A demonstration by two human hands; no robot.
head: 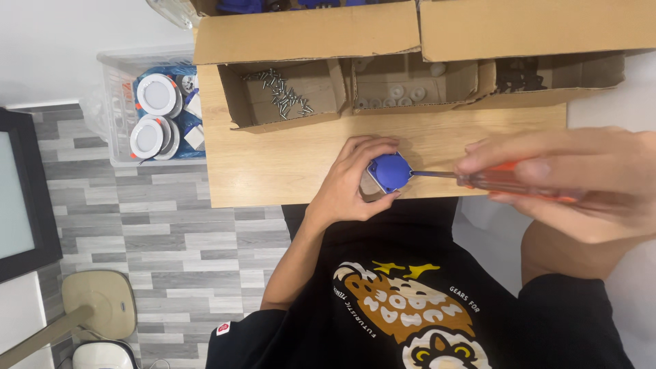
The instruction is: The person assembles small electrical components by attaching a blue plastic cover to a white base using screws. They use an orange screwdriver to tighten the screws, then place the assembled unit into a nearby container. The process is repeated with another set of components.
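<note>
the left hand (352,184) grips a small blue-capped part (388,171) at the near edge of the wooden surface (273,157), while the right hand (574,181) is closed around an orange-handled screwdriver (509,181) whose tip meets the cap; fastening looks midway, with loose screws (283,96) left in the cardboard box (287,92) beyond

Small round blue cap (389,171) on a pale part, at the wooden counter's (273,164) near edge; an orange-handled screwdriver (502,180) (shaft level) touches its side.
</note>
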